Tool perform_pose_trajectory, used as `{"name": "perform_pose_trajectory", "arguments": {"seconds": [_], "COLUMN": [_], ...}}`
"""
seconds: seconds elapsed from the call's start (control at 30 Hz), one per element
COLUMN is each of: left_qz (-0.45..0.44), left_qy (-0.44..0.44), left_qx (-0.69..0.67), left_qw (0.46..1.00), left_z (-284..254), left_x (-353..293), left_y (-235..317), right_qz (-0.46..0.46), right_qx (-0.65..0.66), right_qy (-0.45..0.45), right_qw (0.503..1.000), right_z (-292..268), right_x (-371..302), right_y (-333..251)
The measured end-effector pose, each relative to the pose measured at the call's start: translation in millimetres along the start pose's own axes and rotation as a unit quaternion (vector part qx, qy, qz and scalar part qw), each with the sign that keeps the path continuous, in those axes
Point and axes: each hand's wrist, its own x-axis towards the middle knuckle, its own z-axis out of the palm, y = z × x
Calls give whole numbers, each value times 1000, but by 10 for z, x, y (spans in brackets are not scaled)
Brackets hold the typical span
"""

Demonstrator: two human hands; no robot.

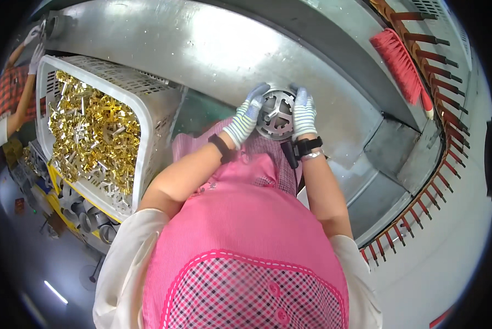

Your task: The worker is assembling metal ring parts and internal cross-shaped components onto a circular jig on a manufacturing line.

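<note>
A round metal part with a slotted, spoked top face sits at the near edge of the metal worktop, just in front of my apron. My left hand, in a striped knit glove, is curved round its left side. On its right side my right hand, gloved alike, presses with the fingers pointing away from me. Both hands grip the part between them. A small shiny piece shows on its top face; I cannot tell whether it is loose. The part's underside is hidden.
Left of me, a tilted white plastic basket holds many gold and silver metal pieces. Grey metal rings lie below it. A red brush and a curved row of red-handled rods are at right. A co-worker's gloved hand shows far left.
</note>
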Motion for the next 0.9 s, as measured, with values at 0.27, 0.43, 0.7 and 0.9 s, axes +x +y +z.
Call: {"name": "perform_pose_trajectory", "arguments": {"seconds": [0.27, 0.43, 0.7, 0.9], "left_qz": [33, 22, 387, 409], "left_qy": [102, -21, -241, -212], "left_qx": [122, 119, 547, 587], "left_qw": [987, 992, 702, 666], "left_z": [-301, 150, 1093, 1044], "left_x": [-171, -393, -1491, -2105], "left_y": [-97, 1138, 2699, 2761], "right_qz": [-399, -353, -373, -413], "right_qx": [-211, -366, -486, -481], "right_qy": [-42, -90, -43, 21], "right_qw": [891, 856, 789, 773], "right_z": [-233, -222, -66, -118], "right_x": [-438, -459, -456, -421], "right_y": [-654, -520, -479, -444]}}
